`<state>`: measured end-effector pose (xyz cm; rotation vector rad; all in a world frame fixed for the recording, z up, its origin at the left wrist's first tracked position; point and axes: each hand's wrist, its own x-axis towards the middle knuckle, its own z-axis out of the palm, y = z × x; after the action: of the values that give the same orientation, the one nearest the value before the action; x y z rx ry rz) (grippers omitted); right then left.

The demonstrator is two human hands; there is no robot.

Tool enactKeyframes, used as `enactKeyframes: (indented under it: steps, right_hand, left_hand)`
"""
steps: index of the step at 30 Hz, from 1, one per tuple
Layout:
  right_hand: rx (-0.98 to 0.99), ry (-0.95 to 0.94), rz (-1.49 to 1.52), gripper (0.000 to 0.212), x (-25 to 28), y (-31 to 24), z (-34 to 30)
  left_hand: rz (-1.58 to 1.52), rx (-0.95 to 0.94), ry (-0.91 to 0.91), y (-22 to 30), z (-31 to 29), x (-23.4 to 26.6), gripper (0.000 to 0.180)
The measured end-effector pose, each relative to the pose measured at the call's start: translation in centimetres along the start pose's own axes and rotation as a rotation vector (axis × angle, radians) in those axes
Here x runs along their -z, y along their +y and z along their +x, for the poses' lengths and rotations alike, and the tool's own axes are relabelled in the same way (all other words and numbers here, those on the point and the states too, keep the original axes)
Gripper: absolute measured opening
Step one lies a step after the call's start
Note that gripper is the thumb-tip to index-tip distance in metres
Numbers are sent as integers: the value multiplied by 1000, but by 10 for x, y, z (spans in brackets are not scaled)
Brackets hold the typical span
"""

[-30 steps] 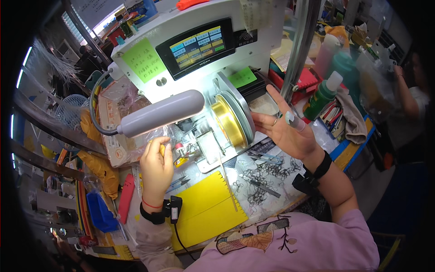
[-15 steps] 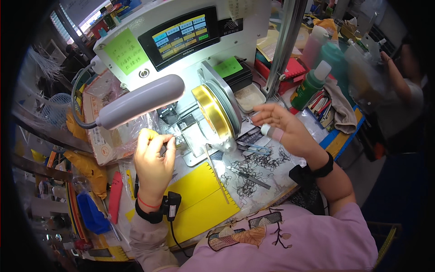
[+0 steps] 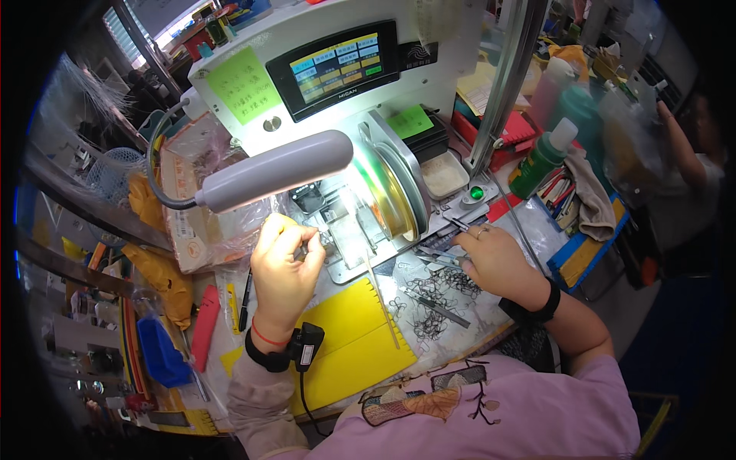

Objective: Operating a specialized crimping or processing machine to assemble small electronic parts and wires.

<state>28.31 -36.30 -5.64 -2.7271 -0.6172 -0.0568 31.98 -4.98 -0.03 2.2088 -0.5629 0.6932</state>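
Note:
My left hand [image 3: 287,259] is closed in a pinch in front of the machine, beside its small lit metal fixture [image 3: 349,234]. Whatever lies between thumb and forefinger is too small to name. The gold-rimmed wheel [image 3: 381,188] on the machine is right of this hand, under a grey lamp [image 3: 280,170]. My right hand [image 3: 498,261], palm down, has its fingers curled over the tools on the right of the table. A slim tool with two dark prongs [image 3: 458,223] pokes out past its fingertips; its kind is unclear. Tweezers [image 3: 439,257] lie close to the thumb.
Many black thread-like loops [image 3: 437,295] lie around a grey-handled knife [image 3: 435,307]. A yellow board [image 3: 349,345] with a thin stick [image 3: 383,307] lies in front. Beyond my right hand are a green button [image 3: 477,193], a white dish [image 3: 445,175] and a green bottle [image 3: 537,165].
My right hand has come down from the air onto the tools, fingers now curled. The view has shifted, and the gold wheel's shine looks greener. My left hand keeps its pinch.

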Motion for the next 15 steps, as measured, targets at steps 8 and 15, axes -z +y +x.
enactKeyframes:
  steps: [8, 15]
  right_hand:
    - [-10, 98, -99, 29, -22, -8, 7]
    - [6, 90, -13, 32, -24, -6, 10]
  left_hand:
    - [-28, -39, 11, -5, 1, -2, 9]
    - [-45, 10, 13, -2, 5, -4, 9]
